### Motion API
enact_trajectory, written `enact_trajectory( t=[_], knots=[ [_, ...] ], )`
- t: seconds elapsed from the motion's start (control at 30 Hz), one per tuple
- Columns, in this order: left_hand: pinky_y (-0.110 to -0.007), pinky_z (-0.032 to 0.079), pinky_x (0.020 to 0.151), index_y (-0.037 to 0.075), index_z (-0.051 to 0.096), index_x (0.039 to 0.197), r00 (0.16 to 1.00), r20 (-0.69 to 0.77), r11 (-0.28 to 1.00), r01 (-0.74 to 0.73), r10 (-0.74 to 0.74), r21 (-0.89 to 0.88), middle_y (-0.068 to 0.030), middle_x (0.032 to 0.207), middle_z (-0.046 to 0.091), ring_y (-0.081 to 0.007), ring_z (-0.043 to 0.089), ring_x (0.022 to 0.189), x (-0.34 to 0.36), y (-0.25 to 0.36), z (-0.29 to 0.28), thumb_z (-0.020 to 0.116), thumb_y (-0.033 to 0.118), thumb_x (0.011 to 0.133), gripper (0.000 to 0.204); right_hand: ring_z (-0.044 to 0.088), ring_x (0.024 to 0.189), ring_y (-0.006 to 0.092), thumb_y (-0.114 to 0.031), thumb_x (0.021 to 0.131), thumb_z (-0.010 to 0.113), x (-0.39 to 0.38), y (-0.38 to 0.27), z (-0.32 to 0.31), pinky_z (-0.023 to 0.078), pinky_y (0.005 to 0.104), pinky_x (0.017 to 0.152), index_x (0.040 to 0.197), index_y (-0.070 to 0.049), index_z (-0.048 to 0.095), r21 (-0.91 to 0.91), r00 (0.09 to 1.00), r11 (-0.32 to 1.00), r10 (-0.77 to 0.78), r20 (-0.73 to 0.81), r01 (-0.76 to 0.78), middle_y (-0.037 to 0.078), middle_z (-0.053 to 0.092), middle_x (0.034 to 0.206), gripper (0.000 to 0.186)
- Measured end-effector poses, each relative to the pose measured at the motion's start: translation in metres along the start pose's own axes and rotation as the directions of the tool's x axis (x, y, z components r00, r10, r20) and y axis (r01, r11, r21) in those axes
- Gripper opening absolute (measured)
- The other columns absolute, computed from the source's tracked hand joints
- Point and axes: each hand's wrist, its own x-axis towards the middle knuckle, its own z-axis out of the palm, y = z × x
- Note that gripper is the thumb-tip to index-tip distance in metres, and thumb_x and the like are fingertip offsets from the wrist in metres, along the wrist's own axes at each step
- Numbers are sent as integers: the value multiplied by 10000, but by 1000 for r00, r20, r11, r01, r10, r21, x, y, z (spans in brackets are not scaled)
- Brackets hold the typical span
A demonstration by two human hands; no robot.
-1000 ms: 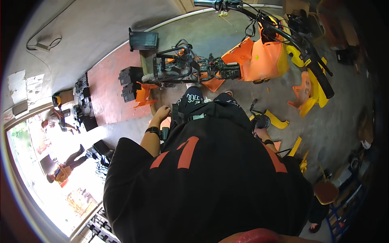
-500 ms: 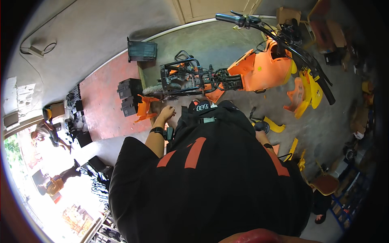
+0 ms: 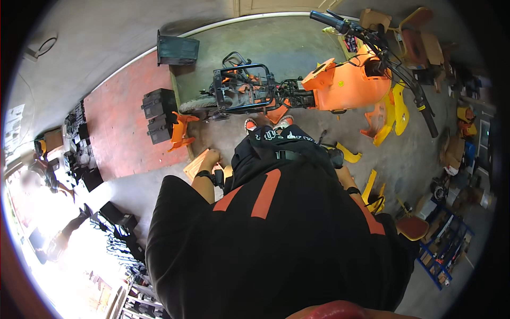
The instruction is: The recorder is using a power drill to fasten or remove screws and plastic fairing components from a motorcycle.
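Note:
My left hand (image 3: 212,156) hangs low by my left thigh, beside an orange-brown panel (image 3: 197,165) on the floor. Its fingers are hidden, and contact with the panel cannot be told. By my right hip, my right hand (image 3: 343,174) is closed on a black tool with a rounded body (image 3: 336,158); its exact kind is unclear. Ahead of my feet lies a partly stripped two-wheeler: a bare black frame (image 3: 244,87) with a wheel at the left, an orange body shell (image 3: 345,87) and black handlebars (image 3: 406,80) at the right.
Black boxes (image 3: 159,114) and an orange plastic part (image 3: 182,131) sit at the left by the red floor. A dark green bin (image 3: 178,50) stands behind. Yellow panels (image 3: 397,109) lie right of the vehicle. A chair (image 3: 413,228) and blue rack (image 3: 443,242) stand further right.
My view has shifted, and my shoes now show beside the vehicle. My left hand has dropped lower, next to the orange-brown panel. The black tool stays at my right hand.

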Motion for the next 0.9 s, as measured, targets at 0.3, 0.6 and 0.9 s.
enact_trajectory(
  t=[0.3, 0.6, 0.9],
  knots=[
    [-325, 463, 500, -9, 606, 1023, 975, -133, 974, -192, 177, -117, -108, 838, 690, -178, 646, 633, -3, 46, 5, 473, 256, 898, 321, 637, 1041, 361, -431, 695, 725, -32, -23, 1, 485, 406, 823, 1020, 73, 662, -125, 997, 990, -59, 47, 64, 286, 662, 1012, 604],
    [-335, 432, 455, 28, 586, 826, 987, -142, 975, -107, 80, -197, -90, 660, 614, -205, 561, 499, -16, 8, 0, 456, 250, 893, 266, 640, 1035, 353, -442, 697, 728, 1, -15, 3, 483, 408, 817, 1011, 78, 661, -155, 989, 978, -128, 76, 138, 288, 662, 1002, 612],
    [-321, 429, 461, -1, 615, 897, 981, -165, 972, -130, 98, -198, -107, 730, 665, -191, 601, 558, -11, 2, 30, 482, 259, 902, 292, 643, 1029, 346, -454, 699, 730, 20, 23, -17, 481, 409, 812, 1002, 83, 660, -214, 974, 954, -187, 127, 211, 291, 663, 992, 621]
  ],
)
